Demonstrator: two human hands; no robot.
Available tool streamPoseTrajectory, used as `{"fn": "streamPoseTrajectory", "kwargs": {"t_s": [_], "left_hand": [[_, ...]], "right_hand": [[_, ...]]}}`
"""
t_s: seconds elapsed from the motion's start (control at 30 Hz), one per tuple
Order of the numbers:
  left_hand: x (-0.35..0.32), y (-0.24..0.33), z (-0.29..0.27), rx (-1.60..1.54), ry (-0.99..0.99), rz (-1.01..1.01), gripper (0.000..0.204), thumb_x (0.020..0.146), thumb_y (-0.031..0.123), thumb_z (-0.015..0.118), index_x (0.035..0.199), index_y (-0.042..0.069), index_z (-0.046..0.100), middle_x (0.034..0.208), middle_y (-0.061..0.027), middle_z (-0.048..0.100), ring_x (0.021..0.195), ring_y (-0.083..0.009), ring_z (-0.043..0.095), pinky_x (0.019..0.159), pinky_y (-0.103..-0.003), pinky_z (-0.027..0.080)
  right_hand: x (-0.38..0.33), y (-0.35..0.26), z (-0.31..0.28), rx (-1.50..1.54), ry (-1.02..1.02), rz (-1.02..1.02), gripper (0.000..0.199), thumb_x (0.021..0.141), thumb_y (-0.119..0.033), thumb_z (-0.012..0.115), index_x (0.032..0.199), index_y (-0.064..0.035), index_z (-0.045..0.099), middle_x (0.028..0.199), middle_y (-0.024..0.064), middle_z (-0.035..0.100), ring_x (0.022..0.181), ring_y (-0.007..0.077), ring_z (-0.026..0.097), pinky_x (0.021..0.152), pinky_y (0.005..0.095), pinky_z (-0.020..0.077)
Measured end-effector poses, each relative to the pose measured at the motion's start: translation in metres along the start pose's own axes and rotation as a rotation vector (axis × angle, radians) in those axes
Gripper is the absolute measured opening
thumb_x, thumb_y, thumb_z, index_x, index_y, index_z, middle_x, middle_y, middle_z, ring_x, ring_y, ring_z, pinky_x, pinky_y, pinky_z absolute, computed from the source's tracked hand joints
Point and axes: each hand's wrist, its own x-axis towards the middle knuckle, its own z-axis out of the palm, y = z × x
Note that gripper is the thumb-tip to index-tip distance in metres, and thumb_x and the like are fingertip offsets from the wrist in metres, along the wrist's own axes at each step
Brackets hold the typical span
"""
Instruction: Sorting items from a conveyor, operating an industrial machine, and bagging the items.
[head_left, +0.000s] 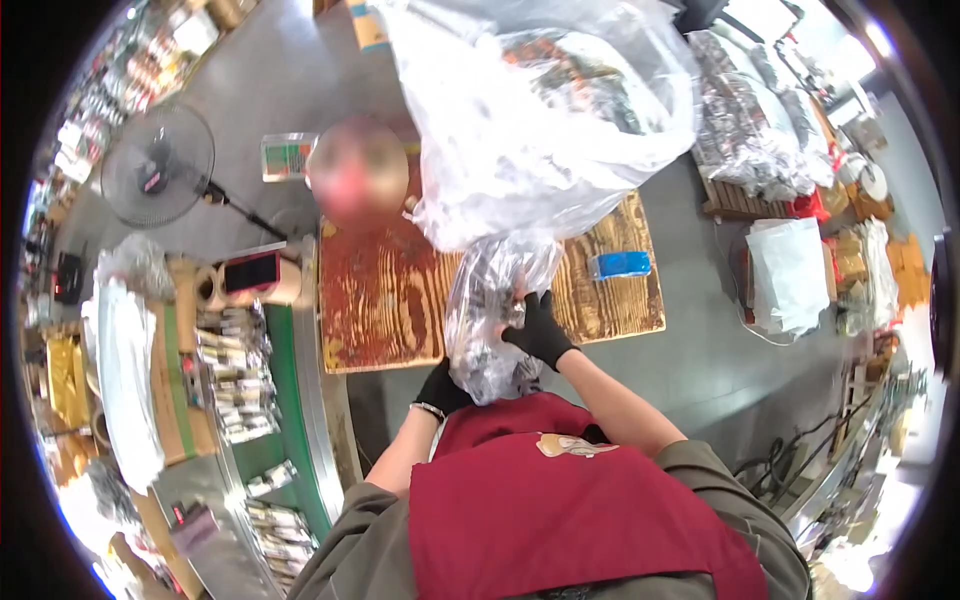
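Both my hands wear black gloves. My right hand grips the side of a small clear plastic bag stuffed with dark small items, held upright just above my red apron. My left hand supports the same bag from below at its left. Behind it, a big clear plastic sack full of similar packed items rests on the wooden table.
A blue tape roll lies on the table's right part. Another person's head shows across the table at the left. A conveyor with packed items runs at my left. A standing fan, stacked white bags and more filled sacks surround the table.
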Motion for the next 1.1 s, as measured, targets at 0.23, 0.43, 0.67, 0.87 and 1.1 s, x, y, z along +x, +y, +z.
{"fn": "streamPoseTrajectory", "kwargs": {"t_s": [0.23, 0.43, 0.67, 0.87, 1.1], "left_hand": [[0.012, -0.02, -0.027, 1.213, -0.159, 0.054, 0.028, 0.087, 0.016, 0.053, 0.114, 0.009, 0.052, 0.101, -0.0115, 0.059, 0.09, -0.0227, 0.057, 0.079, -0.038, 0.048], [0.042, 0.216, 0.174, 0.578, -0.454, 0.135, 0.032, 0.084, 0.016, 0.06, 0.114, 0.008, 0.051, 0.098, 0.0004, 0.053, 0.087, -0.0079, 0.05, 0.073, -0.023, 0.044], [0.081, 0.48, 0.192, 1.615, 0.583, 1.311, 0.022, 0.083, 0.021, 0.057, 0.098, 0.005, 0.062, 0.09, -0.0055, 0.06, 0.083, -0.0168, 0.056, 0.073, -0.029, 0.046], [0.092, 0.491, 0.175, 0.734, 0.356, 0.622, 0.036, 0.08, 0.011, 0.05, 0.115, 0.007, 0.057, 0.088, -0.0013, 0.058, 0.07, -0.0103, 0.054, 0.057, -0.023, 0.044], [0.097, 0.466, 0.211, 1.235, 0.379, 0.891, 0.04, 0.079, 0.003, 0.051, 0.119, 0.001, 0.055, 0.091, -0.0009, 0.058, 0.075, -0.006, 0.05, 0.068, -0.022, 0.041]], "right_hand": [[-0.067, 0.004, -0.033, 0.265, -0.079, 0.32, 0.05, 0.076, -0.038, 0.064, 0.108, -0.0002, 0.056, 0.099, 0.0218, 0.06, 0.091, 0.0332, 0.057, 0.08, 0.0407, 0.0459], [-0.148, 0.026, -0.225, 0.602, 0.624, 0.407, 0.031, 0.089, -0.032, 0.051, 0.073, -0.0065, 0.057, 0.055, 0.0035, 0.047, 0.048, 0.0164, 0.051, 0.043, 0.0314, 0.0406], [-0.102, -0.151, -0.351, 0.595, 1.23, -0.262, 0.034, 0.086, -0.036, 0.063, 0.067, -0.0156, 0.042, 0.058, -0.0087, 0.035, 0.052, 0.0022, 0.034, 0.046, 0.0206, 0.0247], [0.002, -0.202, -0.369, 0.493, 0.814, -0.42, 0.021, 0.087, -0.028, 0.061, 0.079, -0.0093, 0.057, 0.068, -0.0086, 0.043, 0.065, 0.0033, 0.04, 0.057, 0.0221, 0.0315], [0.179, -0.154, -0.331, 0.399, 0.084, -0.174, 0.03, 0.088, -0.038, 0.059, 0.077, -0.0094, 0.059, 0.066, -0.0039, 0.048, 0.059, 0.0054, 0.043, 0.054, 0.0238, 0.036]]}}
